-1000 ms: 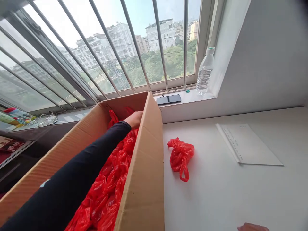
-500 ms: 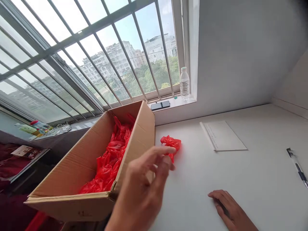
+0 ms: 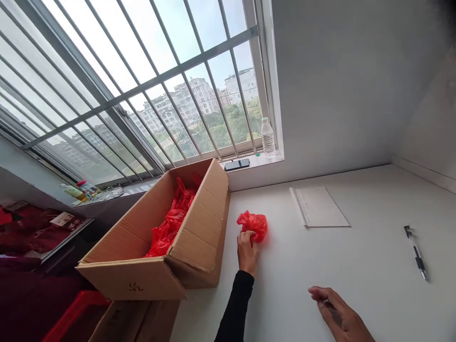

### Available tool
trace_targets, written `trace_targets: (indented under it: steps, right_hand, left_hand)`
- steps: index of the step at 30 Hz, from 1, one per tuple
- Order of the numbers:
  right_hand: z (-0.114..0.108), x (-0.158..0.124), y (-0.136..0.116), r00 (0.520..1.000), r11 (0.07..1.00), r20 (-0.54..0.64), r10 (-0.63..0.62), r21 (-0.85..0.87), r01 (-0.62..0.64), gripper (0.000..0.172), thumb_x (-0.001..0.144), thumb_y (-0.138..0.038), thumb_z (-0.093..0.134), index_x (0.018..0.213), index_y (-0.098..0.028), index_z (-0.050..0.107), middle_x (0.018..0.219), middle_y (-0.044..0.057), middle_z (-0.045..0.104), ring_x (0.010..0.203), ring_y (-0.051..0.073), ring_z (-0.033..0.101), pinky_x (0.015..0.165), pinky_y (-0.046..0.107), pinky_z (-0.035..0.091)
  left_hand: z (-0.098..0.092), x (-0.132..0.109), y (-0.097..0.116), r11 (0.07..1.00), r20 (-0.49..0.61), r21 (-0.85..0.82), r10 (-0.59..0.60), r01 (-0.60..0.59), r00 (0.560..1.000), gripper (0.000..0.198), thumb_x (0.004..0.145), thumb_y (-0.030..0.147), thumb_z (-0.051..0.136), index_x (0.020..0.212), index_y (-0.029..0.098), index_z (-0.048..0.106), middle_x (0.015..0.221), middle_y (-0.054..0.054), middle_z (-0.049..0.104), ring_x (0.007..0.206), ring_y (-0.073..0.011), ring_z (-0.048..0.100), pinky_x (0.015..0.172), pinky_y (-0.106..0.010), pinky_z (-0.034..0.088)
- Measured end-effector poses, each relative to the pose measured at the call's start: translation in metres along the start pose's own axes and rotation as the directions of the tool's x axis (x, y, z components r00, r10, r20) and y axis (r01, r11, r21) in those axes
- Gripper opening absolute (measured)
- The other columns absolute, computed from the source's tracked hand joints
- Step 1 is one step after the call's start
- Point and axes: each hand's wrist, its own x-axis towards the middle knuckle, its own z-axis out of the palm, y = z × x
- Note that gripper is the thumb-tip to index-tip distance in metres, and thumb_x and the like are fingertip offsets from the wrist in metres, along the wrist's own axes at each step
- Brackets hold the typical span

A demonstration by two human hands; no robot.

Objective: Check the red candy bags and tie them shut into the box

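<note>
Touching the crumpled red plastic bag (image 3: 254,222) just below centre frame, the left hand (image 3: 247,251) curls its fingers over the near side; whether they grip is hard to tell. The bag lies on the white table (image 3: 285,285), which bears its weight. Lower right, the right hand (image 3: 340,314) has parted fingers. Left of centre, the walls of an open brown cardboard box (image 3: 199,237) keep similar red plastic bags (image 3: 173,218) together.
</note>
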Motion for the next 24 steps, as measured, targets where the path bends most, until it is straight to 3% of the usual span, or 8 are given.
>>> trace_targets:
  steps: [2, 3, 5, 7, 10, 14, 18, 24]
  right_hand:
    - [-0.016, 0.008, -0.020, 0.998, 0.996, 0.062, -0.033, -0.085, 0.038, 0.029, 0.102, -0.047, 0.046, 0.119, -0.030, 0.063, 0.113, 0.005, 0.071, 0.101, 0.020, 0.070, 0.059, 0.023, 0.059]
    - [-0.022, 0.013, -0.032, 0.997, 0.990, 0.060, -0.047, -0.129, 0.054, 0.029, 0.104, -0.045, 0.044, 0.123, -0.030, 0.060, 0.114, 0.005, 0.070, 0.100, 0.020, 0.069, 0.058, 0.025, 0.058]
    - [-0.029, 0.027, -0.053, 0.985, 0.965, 0.084, -0.152, -0.205, 0.166, 0.027, 0.105, -0.039, 0.043, 0.125, -0.030, 0.058, 0.116, 0.006, 0.068, 0.101, 0.020, 0.065, 0.074, 0.032, 0.060]
    - [-0.027, 0.040, -0.066, 0.954, 0.908, 0.150, -0.261, -0.298, 0.295, 0.031, 0.104, -0.033, 0.046, 0.134, -0.029, 0.054, 0.129, 0.007, 0.063, 0.116, 0.024, 0.059, 0.098, 0.043, 0.055]
    - [-0.017, 0.049, -0.068, 0.934, 0.840, 0.236, -0.269, -0.418, 0.347, 0.037, 0.101, -0.026, 0.051, 0.138, -0.026, 0.052, 0.132, 0.010, 0.061, 0.119, 0.028, 0.056, 0.102, 0.054, 0.050]
    - [-0.012, 0.048, -0.063, 0.936, 0.835, 0.258, -0.238, -0.438, 0.333, 0.022, 0.102, -0.019, 0.048, 0.119, -0.025, 0.060, 0.110, 0.006, 0.069, 0.102, 0.025, 0.061, 0.092, 0.050, 0.054]
    - [-0.022, 0.044, -0.065, 0.964, 0.856, 0.190, -0.184, -0.450, 0.252, 0.015, 0.102, -0.019, 0.046, 0.108, -0.024, 0.059, 0.102, 0.004, 0.068, 0.099, 0.023, 0.061, 0.087, 0.044, 0.055]
    - [-0.054, 0.032, -0.065, 0.997, 0.902, 0.013, 0.081, -0.427, -0.068, 0.010, 0.102, -0.029, 0.047, 0.101, -0.028, 0.057, 0.101, 0.002, 0.066, 0.087, 0.020, 0.060, 0.069, 0.036, 0.054]
  left_hand:
    - [0.004, -0.034, 0.004, 0.999, 0.063, -0.031, 0.026, -0.024, 0.998, 0.022, 0.096, 0.032, 0.065, 0.110, 0.015, 0.067, 0.113, -0.007, 0.068, 0.104, -0.0225, 0.066, 0.091, -0.045, 0.056]
    - [0.005, -0.052, 0.008, 0.998, 0.096, -0.052, 0.033, -0.028, 0.995, 0.018, 0.097, 0.027, 0.062, 0.109, 0.015, 0.067, 0.112, -0.007, 0.068, 0.106, -0.0227, 0.065, 0.092, -0.045, 0.055]
    - [0.005, -0.087, 0.018, 0.994, 0.159, -0.104, 0.038, -0.022, 0.986, 0.018, 0.099, 0.016, 0.054, 0.110, 0.018, 0.067, 0.112, -0.007, 0.067, 0.109, -0.0231, 0.062, 0.095, -0.046, 0.053]
    - [0.001, -0.116, 0.030, 0.988, 0.220, -0.157, 0.038, -0.003, 0.975, 0.029, 0.097, 0.008, 0.047, 0.114, 0.022, 0.067, 0.115, -0.008, 0.066, 0.113, -0.0234, 0.060, 0.098, -0.045, 0.052]
    - [-0.010, -0.141, 0.046, 0.974, 0.298, -0.226, 0.037, 0.033, 0.954, 0.032, 0.096, 0.013, 0.052, 0.122, 0.026, 0.064, 0.121, -0.008, 0.065, 0.116, -0.0236, 0.059, 0.099, -0.043, 0.053]
    - [-0.024, -0.139, 0.051, 0.955, 0.363, -0.284, 0.028, 0.082, 0.932, 0.029, 0.103, 0.030, 0.048, 0.128, 0.032, 0.063, 0.122, -0.005, 0.066, 0.114, -0.0209, 0.062, 0.095, -0.038, 0.055]
    - [-0.026, -0.123, 0.040, 0.950, 0.380, -0.294, 0.013, 0.107, 0.925, 0.019, 0.098, 0.037, 0.059, 0.110, 0.031, 0.072, 0.106, -0.004, 0.069, 0.106, -0.0241, 0.062, 0.089, -0.039, 0.054]
    - [-0.026, -0.111, 0.017, 0.929, 0.275, -0.304, -0.128, 0.212, 0.953, 0.024, 0.101, 0.041, 0.052, 0.099, 0.024, 0.069, 0.101, -0.007, 0.068, 0.099, -0.0252, 0.064, 0.089, -0.043, 0.052]
